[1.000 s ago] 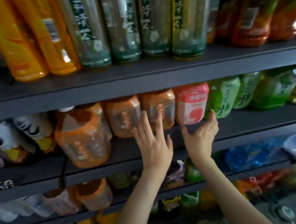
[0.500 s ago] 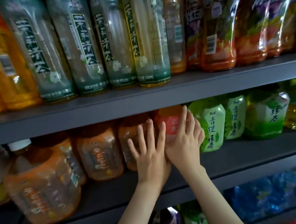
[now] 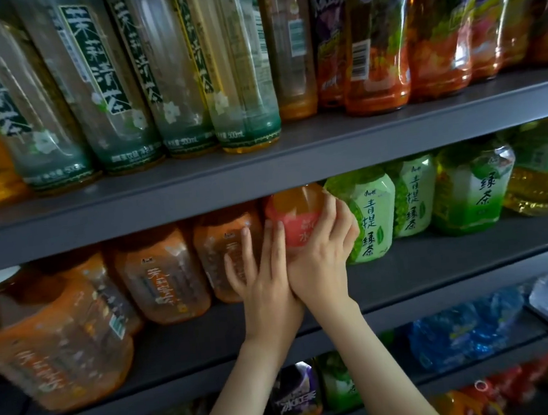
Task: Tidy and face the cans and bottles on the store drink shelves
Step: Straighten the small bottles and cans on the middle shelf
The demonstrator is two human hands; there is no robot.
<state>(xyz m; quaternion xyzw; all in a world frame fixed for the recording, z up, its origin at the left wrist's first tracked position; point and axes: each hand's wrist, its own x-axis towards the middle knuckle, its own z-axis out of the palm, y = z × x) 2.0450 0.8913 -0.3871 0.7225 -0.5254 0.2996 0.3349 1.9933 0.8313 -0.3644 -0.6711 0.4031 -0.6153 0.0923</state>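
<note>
A pink-labelled bottle (image 3: pixel 295 215) stands in the middle shelf's row, between an orange tea bottle (image 3: pixel 217 247) on its left and a green tea bottle (image 3: pixel 371 217) on its right. My right hand (image 3: pixel 325 259) grips the pink bottle, fingers curled round its right side. My left hand (image 3: pixel 263 279) lies beside it with straight, spread fingers, touching the orange tea bottle and the pink bottle's left edge. The two hands touch at the wrists.
More orange bottles (image 3: pixel 162 280) run left along the dark middle shelf (image 3: pixel 457 262); one large one (image 3: pixel 54 345) sits near its front edge. Tall jasmine tea bottles (image 3: pixel 111 89) and red tea bottles (image 3: pixel 375 61) fill the upper shelf (image 3: pixel 327 147). Blue-wrapped packs (image 3: pixel 465 332) lie below.
Both hands rose to the pink bottle and came together. The right hand's fingers, straight before, now curl round it. The view moved closer and to the right.
</note>
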